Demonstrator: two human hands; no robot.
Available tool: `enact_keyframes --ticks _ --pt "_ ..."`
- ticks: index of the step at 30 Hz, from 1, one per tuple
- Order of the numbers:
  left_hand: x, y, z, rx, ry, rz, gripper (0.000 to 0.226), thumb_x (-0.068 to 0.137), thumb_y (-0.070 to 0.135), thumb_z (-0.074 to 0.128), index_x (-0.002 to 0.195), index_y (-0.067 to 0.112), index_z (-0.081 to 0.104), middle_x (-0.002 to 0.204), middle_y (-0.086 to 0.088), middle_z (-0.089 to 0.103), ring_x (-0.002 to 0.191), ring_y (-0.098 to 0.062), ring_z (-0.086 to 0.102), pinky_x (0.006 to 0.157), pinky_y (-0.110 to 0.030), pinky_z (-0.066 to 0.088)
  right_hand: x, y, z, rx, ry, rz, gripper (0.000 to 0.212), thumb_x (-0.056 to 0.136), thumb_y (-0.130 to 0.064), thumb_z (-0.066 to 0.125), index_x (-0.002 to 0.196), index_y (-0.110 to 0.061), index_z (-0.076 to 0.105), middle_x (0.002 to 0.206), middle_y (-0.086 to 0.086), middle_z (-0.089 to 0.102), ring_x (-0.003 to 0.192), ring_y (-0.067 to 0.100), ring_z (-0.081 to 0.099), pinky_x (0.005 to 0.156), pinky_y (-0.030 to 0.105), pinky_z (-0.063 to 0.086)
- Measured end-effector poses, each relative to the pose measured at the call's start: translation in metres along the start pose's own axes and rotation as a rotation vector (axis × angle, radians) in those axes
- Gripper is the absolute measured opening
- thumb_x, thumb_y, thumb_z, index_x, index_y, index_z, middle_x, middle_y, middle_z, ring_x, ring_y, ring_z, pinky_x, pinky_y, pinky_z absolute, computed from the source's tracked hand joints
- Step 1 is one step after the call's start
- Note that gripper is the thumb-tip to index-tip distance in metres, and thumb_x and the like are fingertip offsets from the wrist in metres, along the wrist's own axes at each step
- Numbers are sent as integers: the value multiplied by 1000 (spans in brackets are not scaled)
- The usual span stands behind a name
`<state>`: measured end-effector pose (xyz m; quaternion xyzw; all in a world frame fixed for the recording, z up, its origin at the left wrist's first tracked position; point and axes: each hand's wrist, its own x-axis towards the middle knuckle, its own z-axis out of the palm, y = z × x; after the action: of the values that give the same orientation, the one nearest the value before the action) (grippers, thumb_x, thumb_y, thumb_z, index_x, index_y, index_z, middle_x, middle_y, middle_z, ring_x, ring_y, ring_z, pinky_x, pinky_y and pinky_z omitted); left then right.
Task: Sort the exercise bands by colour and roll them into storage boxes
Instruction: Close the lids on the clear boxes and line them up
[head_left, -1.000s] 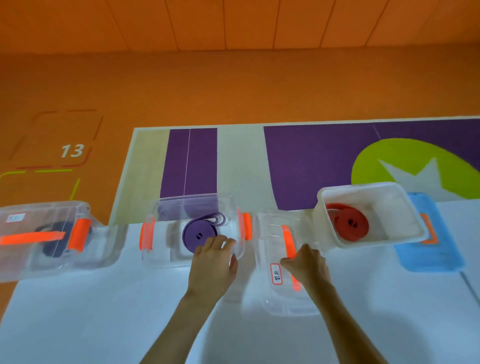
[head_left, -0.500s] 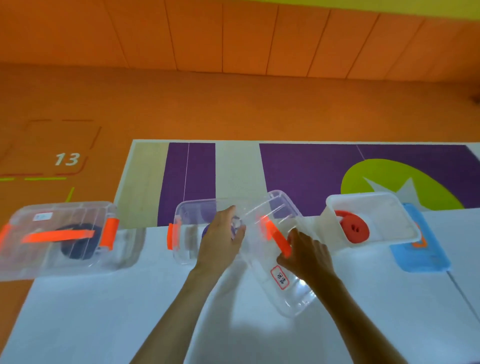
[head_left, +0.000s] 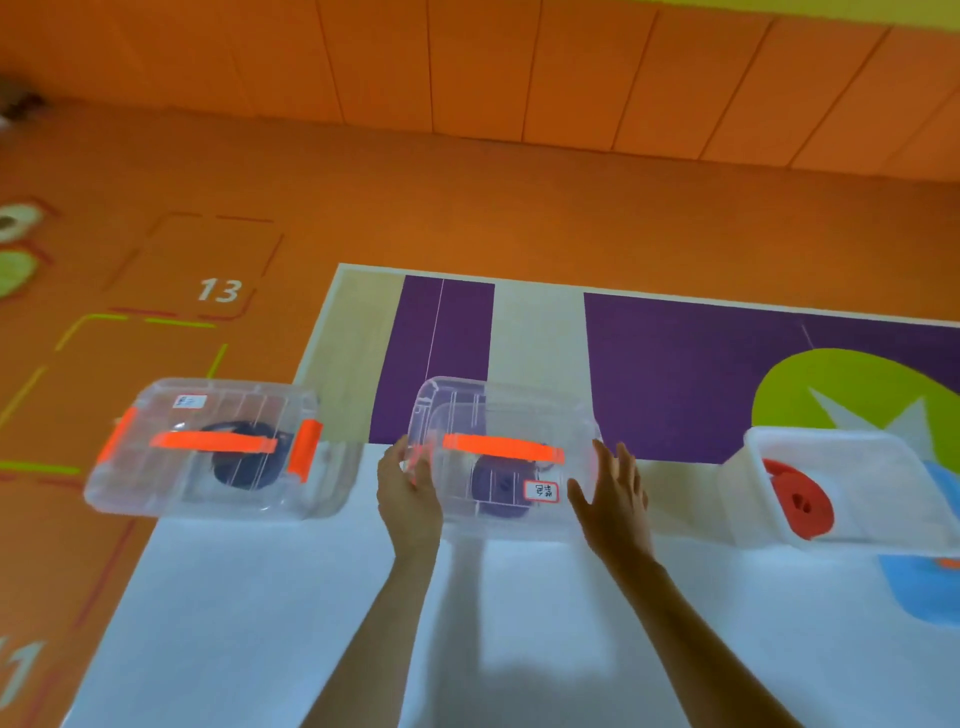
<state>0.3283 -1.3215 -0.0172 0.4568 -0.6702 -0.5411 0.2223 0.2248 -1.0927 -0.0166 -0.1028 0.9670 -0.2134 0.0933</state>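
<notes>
- Over the last second the clear lid (head_left: 519, 410), which had lain loose on the table (head_left: 519, 649) beside the middle storage box (head_left: 519, 527) and was then tilted above it in both my hands, had come down flat onto that box.
- The lid's orange handle (head_left: 501, 448) ran left to right across the top. Its red-bordered label (head_left: 542, 491) sat near the right front corner.
- The rolled purple band (head_left: 493, 493) lay inside the middle box, seen through the clear plastic and standing on its edge.
- My left hand (head_left: 410, 499) was laid against the box's left end. The fingers were nearly straight and pressed at the orange latch, and were not curled round anything.
- My right hand (head_left: 615, 499) was just beside the box's right end, the fingers spread and straight, holding nothing. I could not tell whether the palm touched the plastic.
- To the left, apart from the middle box, stood another lidded clear box (head_left: 208, 499) with an orange handle and orange end latches. A dark rolled band (head_left: 244, 473) was inside.
- That left box overhung the table's left edge.
- To the right sat an open white box (head_left: 883, 478), tilted, with a rolled red band (head_left: 797, 501) against its left wall.
- The open box rested partly on a blue lid (head_left: 930, 597).
- Motion blur softened all the edges.
</notes>
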Motion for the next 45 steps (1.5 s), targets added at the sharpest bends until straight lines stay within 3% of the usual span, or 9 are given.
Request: enact_keyframes --ticks 5,15,19,27,31,36,40,43,45 --pt "-17 10 9 84 119 20 33 106 21 59 137 11 61 130 -5 69 120 -26 63 102 -43 52 -1 32 10 178 -109 -28 70 106 -30 55 165 -14 21 168 9 33 151 31 38 120 43 34" --pt "-4 -3 -4 74 78 -14 19 99 29 72 115 19 69 99 1 74 90 -23 72 82 -31 53 0 26 12 299 197 6 34 85 -1 77 119 -4 69 111 18 76 93 36 73 81 34 55" --pt "1 -10 -15 52 73 65 28 94 29 80 119 17 76 95 13 73 84 2 71 89 -27 56 -7 28 14 318 259 -37 30 78 7 79 106 -4 74 109 13 78 87 32 75 77 14 44" --pt "-3 3 -17 -37 37 54 13 96 22 77 109 22 76 93 26 72 83 9 71 80 -12 53 -7 24 16 367 234 -46 42 100 -13 67 139 -2 61 141 17 64 128 34 62 107 31 42" --pt "0 -17 -19 137 -37 44 18 95 31 77 109 19 78 96 7 79 90 -16 74 81 -30 55 -11 27 18 354 259 12 44 96 -6 70 139 0 61 133 18 68 118 36 66 99 33 46" --pt "-1 -31 -15 172 -90 0 25 93 34 79 105 13 75 100 -2 77 95 -25 72 74 -22 47 -20 39 24 382 249 78 32 97 -8 69 128 -2 64 122 15 66 109 34 65 93 32 44" --pt "0 -36 -11 213 -11 56 23 91 32 82 104 13 79 125 -8 66 123 -27 57 93 -33 44 -11 37 21 469 127 218 30 99 -10 64 128 -6 58 122 10 57 104 23 52 88 33 42" --pt "6 -37 -13 -90 -144 -116 16 94 23 79 102 15 68 118 -13 69 108 -20 64 96 -39 51 8 26 18 621 41 422 31 97 -8 63 125 -8 50 120 13 58 97 27 55 81 36 43" --pt "10 -28 -17 -335 -226 -359 37 92 19 82 113 23 52 112 -14 70 87 -16 64 83 -37 54 17 19 15 788 74 526 36 98 -11 63 130 -9 46 119 14 58 96 28 56 81 39 47"
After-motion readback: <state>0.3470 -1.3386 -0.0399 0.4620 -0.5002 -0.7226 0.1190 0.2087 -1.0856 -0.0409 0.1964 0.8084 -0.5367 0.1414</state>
